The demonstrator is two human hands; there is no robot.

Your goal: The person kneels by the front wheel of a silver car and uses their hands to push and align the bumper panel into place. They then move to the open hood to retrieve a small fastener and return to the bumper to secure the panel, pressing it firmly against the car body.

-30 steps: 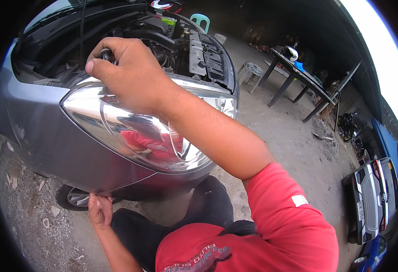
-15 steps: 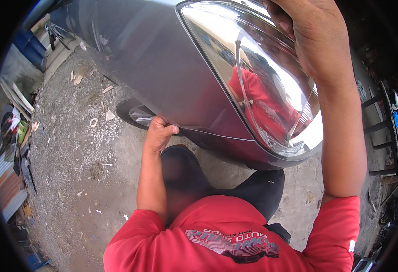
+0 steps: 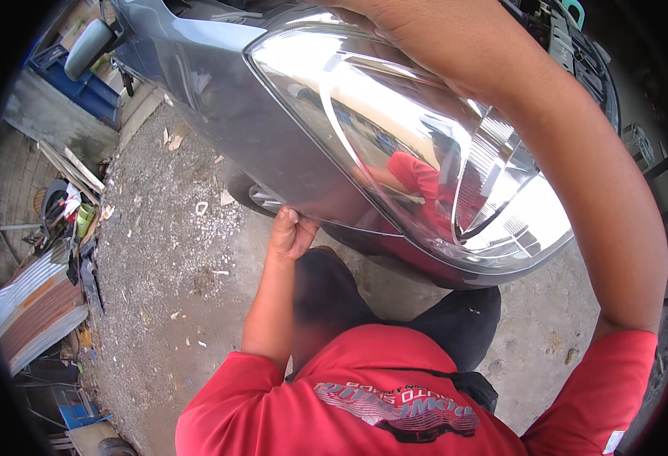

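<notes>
A dark grey car fender [image 3: 273,144] curves down beside a large clear headlight [image 3: 425,144], whose lens mirrors a red sleeve. Below them runs the bumper [image 3: 455,275]. My left hand [image 3: 296,234] is at the fender's lower edge, just by the front wheel [image 3: 264,197]. Its thumb is bent, and the other fingers curl in at the panel edge, partly hidden. Over the headlight's upper side reaches my right hand [image 3: 417,38], its fingers cut off by the top of the picture.
Engine bay parts [image 3: 566,38] show at the upper right. A side mirror [image 3: 90,49] juts out at the upper left. Corrugated metal sheets [image 3: 37,304] and scrap lie along the left. Bits of debris are scattered over the gravelly ground [image 3: 174,251]. Dark metal bars [image 3: 664,182] stand at right.
My view has shifted, bringing the side mirror and engine bay in. My right hand has reached farther up and left across the headlight. My left hand has turned but stays at the fender's lower edge.
</notes>
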